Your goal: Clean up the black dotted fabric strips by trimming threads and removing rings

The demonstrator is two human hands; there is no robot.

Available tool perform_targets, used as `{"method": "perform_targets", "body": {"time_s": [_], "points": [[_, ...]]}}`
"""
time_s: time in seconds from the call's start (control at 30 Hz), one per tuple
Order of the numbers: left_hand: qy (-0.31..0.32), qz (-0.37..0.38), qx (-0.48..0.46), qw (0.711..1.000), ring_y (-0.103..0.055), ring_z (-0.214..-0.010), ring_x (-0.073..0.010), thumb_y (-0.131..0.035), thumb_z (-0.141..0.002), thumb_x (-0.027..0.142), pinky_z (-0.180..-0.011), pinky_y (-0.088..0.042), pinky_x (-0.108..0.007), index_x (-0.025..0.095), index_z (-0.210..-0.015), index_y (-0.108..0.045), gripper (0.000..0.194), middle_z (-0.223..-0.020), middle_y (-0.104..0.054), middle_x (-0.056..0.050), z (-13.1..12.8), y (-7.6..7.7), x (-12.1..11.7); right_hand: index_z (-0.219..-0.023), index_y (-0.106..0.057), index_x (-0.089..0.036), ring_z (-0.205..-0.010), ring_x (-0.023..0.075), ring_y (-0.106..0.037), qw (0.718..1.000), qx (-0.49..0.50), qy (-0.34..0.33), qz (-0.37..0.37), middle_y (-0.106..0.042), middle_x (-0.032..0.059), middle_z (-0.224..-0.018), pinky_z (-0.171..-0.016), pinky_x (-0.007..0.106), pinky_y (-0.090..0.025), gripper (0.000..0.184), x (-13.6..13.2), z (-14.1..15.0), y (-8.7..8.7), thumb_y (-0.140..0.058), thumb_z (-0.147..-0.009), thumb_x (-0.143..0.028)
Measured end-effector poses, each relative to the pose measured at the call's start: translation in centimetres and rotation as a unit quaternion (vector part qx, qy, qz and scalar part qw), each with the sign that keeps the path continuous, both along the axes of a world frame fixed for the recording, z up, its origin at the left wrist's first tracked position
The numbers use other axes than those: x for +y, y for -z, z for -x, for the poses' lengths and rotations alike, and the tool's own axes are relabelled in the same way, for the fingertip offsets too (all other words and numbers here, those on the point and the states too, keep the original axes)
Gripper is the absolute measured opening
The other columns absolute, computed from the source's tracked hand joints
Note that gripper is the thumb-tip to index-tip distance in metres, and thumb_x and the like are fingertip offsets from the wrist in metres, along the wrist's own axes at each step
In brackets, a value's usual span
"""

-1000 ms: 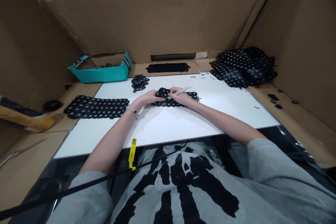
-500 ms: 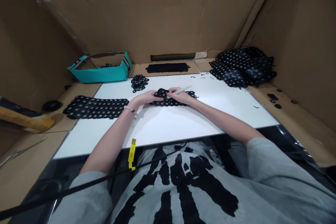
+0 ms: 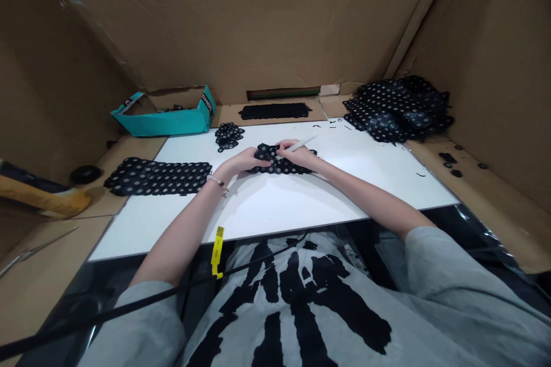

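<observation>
The right hand [image 3: 302, 156] has its fingers [image 3: 286, 146] curled around a slim white marker [image 3: 303, 144], whose tip is hidden behind them. Just below lies a black dotted strip [image 3: 286, 167] of punched rings, resting on a white board [image 3: 301, 206]. The left hand [image 3: 241, 160] has its fingers [image 3: 261, 161] over the strip's left end, though from here I can't say whether they pinch it or only press. Farther out, a small heap of black rings [image 3: 228, 136] sits ahead, a flat dotted sheet [image 3: 157, 176] lies left, and a big tangled pile [image 3: 398, 109] rises right.
</observation>
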State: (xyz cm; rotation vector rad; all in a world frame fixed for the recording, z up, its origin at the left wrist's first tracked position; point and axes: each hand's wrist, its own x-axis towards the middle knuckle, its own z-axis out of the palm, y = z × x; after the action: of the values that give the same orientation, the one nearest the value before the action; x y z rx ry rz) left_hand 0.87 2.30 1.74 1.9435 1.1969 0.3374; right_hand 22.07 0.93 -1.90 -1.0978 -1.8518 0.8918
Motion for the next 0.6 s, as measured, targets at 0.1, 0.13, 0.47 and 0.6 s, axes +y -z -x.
{"method": "perform_targets", "body": {"time_s": [0.1,0.13,0.47,0.6], "points": [[0.003,0.013,-0.006,1.000,-0.059,-0.078,-0.0230,-0.077,-0.060,0.049,-0.067,-0.043,-0.030,0.016,-0.083,-0.068,0.042,-0.081,-0.069,-0.005,0.3,0.3,0.5,-0.062,-0.050,-0.020,-0.068,0.0156,-0.050,0.999,-0.033,0.015,0.017,-0.055,-0.0014,-0.065,-0.064,0.027,-0.035,0.023,0.2,-0.2,0.3,-0.055,-0.077,-0.037],[0.004,0.013,-0.003,1.000,-0.059,-0.078,-0.0231,-0.077,-0.060,0.048,-0.067,-0.043,-0.030,0.016,-0.083,-0.068,0.041,-0.082,-0.070,-0.005,0.4,0.4,0.5,-0.064,-0.051,-0.020,-0.066,0.0152,-0.049,0.999,-0.039,0.017,0.018,-0.053,-0.0020,-0.064,-0.063,0.027,-0.034,0.023,0.2,-0.2,0.3,-0.055,-0.077,-0.038],[-0.016,0.054,-0.046,0.997,-0.055,-0.071,-0.0182,-0.077,-0.061,0.044,-0.063,-0.039,-0.028,0.016,-0.078,-0.064,0.035,-0.074,-0.065,-0.003,-0.3,0.5,-0.2,-0.064,-0.048,-0.020,-0.072,0.0162,-0.051,0.993,-0.077,0.063,-0.070,-0.055,0.0012,-0.071,-0.069,0.029,-0.035,0.026,-1.0,1.0,1.0,-0.051,-0.083,-0.038],[-0.015,0.078,-0.048,0.996,-0.051,-0.066,-0.0159,-0.079,-0.058,0.042,-0.060,-0.037,-0.028,0.016,-0.072,-0.061,0.034,-0.069,-0.061,-0.001,-0.3,0.6,0.1,-0.066,-0.047,-0.020,-0.081,0.0187,-0.053,0.979,-0.136,0.101,-0.114,-0.059,0.0031,-0.078,-0.076,0.032,-0.035,0.023,-1.2,1.9,1.5,-0.049,-0.085,-0.034]]}}
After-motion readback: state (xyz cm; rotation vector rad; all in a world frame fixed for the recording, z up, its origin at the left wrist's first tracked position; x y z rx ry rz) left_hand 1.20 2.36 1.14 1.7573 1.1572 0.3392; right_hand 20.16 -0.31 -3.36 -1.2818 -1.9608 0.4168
